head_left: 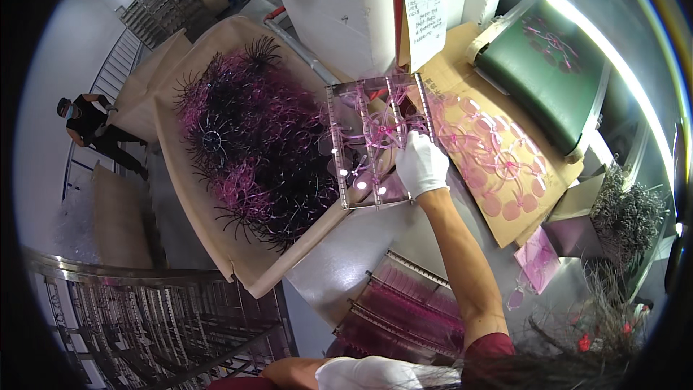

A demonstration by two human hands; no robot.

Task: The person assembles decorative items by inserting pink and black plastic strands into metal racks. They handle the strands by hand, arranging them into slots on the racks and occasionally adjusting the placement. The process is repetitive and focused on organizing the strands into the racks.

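My right hand (422,165), in a white glove, is closed on the right side of a metal rack frame (372,141). Thin crossbars divide this frame, and pink spoked plastic pieces (386,128) with clear round discs sit in it. It is raised above the near right edge of a large tan bin (195,235). My left hand (386,374), also gloved in white, is low at the bottom edge; its fingers cannot be made out. Just beyond it lies a stack of metal racks (404,303) filled with magenta sheets or discs.
Dark and magenta spidery plastic pieces (253,144) heap in the bin. Pink disc clusters (505,162) lie on cardboard (473,206) at right, beside a green conveyor belt (538,72). A clipboard (424,18) hangs behind. Metal racks (173,325) stand lower left. Another person (94,126) stands far left.
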